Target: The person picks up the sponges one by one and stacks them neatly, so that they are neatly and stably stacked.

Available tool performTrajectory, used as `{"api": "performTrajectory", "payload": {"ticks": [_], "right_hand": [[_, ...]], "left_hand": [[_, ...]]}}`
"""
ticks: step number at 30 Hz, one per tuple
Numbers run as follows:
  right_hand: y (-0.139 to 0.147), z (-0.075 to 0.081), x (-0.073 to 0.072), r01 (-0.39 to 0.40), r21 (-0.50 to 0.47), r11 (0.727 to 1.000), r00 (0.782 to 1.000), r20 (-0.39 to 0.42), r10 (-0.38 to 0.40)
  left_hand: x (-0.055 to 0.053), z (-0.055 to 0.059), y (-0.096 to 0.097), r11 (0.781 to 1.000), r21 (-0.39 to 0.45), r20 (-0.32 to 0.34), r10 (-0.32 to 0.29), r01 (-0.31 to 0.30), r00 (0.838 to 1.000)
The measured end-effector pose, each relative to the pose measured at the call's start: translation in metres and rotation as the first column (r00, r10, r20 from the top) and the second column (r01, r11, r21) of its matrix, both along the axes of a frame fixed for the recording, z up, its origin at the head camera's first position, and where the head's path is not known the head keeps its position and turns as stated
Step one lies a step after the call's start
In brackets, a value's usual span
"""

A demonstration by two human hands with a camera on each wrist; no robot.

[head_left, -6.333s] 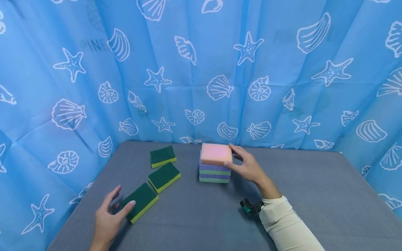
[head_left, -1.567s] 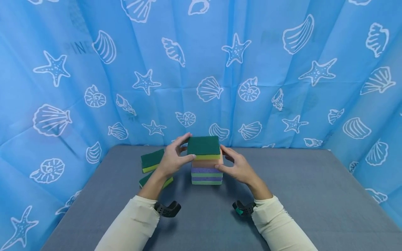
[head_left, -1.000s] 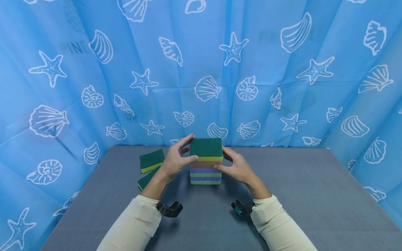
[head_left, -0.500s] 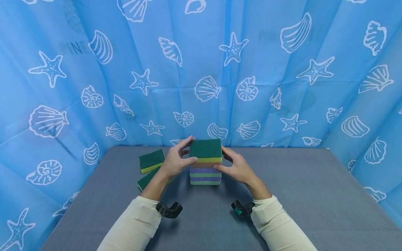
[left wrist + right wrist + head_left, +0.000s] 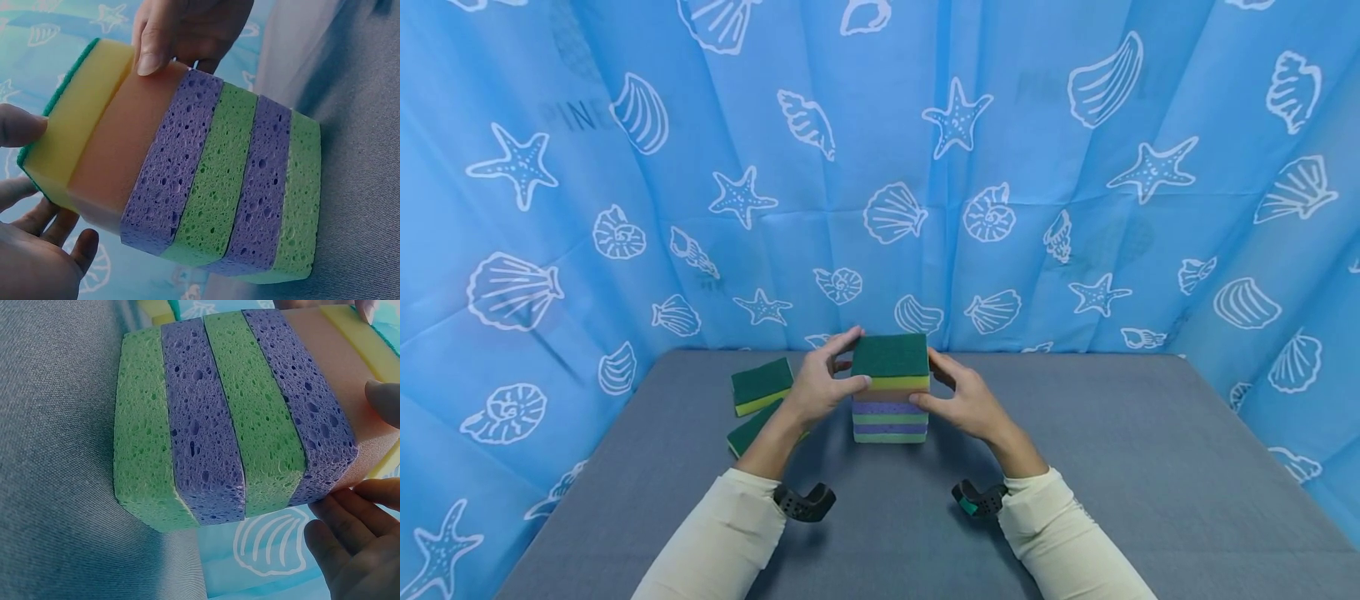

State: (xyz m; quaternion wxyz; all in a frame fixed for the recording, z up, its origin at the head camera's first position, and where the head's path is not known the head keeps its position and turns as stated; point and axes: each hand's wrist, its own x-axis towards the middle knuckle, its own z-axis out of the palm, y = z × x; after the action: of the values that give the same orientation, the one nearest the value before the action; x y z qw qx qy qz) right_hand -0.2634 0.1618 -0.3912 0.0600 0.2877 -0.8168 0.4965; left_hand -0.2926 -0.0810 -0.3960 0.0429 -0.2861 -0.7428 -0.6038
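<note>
A stack of sponges stands on the table: green sponge [image 5: 144,431] lowest, then purple, green and purple again [image 5: 172,156], then a smooth orange sponge [image 5: 131,128]. On top lies a yellow scrub sponge [image 5: 890,357] with its dark green scouring side up. My left hand [image 5: 816,387] grips this top sponge from the left, thumb on its front face and fingers toward the back. From the right, my right hand [image 5: 967,403] holds the orange sponge just beneath, thumb at the front. In the left wrist view the edges of the layers line up closely.
Two more green-and-yellow scrub sponges lie left of the stack, a farther one [image 5: 762,383] and a nearer one [image 5: 751,429] partly hidden behind my left forearm. The grey table [image 5: 1120,483] ends at a blue shell-print curtain [image 5: 850,167].
Since the oldest frame, my left hand has carried the nearest scrub sponge from the left onto the orange one. It then shifted slightly right into line; over the last second, hands and stack barely move.
</note>
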Motion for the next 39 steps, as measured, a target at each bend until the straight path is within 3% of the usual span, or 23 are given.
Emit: {"api": "performTrajectory", "payload": {"ticks": [5, 12, 19, 24, 32, 39], "right_hand": [[0.000, -0.001, 0.000, 0.009, 0.000, 1.000, 1.000, 0.001, -0.009], [-0.001, 0.000, -0.001, 0.014, 0.004, 1.000, 1.000, -0.006, -0.014], [-0.001, 0.000, 0.000, 0.012, -0.003, 1.000, 1.000, -0.017, -0.012], [-0.003, 0.006, 0.001, 0.033, -0.017, 0.999, 0.999, 0.006, -0.033], [-0.005, 0.013, -0.003, 0.031, -0.072, 0.997, 0.999, -0.027, -0.033], [0.001, -0.013, -0.024, 0.011, -0.095, 0.995, 0.997, -0.074, -0.018]], "left_hand": [[0.004, 0.006, 0.003, 1.000, -0.017, 0.021, 0.014, -0.014, 1.000], [0.024, 0.031, 0.005, 0.999, -0.045, 0.014, 0.012, -0.012, 1.000], [0.027, 0.034, 0.005, 0.998, -0.065, 0.001, 0.020, -0.020, 1.000], [0.024, 0.029, 0.004, 0.998, -0.062, 0.011, 0.013, -0.012, 1.000], [0.005, -0.001, 0.002, 1.000, -0.020, 0.008, 0.021, -0.021, 1.000], [0.004, -0.004, 0.002, 0.999, -0.018, -0.009, 0.033, -0.033, 0.999]]}}
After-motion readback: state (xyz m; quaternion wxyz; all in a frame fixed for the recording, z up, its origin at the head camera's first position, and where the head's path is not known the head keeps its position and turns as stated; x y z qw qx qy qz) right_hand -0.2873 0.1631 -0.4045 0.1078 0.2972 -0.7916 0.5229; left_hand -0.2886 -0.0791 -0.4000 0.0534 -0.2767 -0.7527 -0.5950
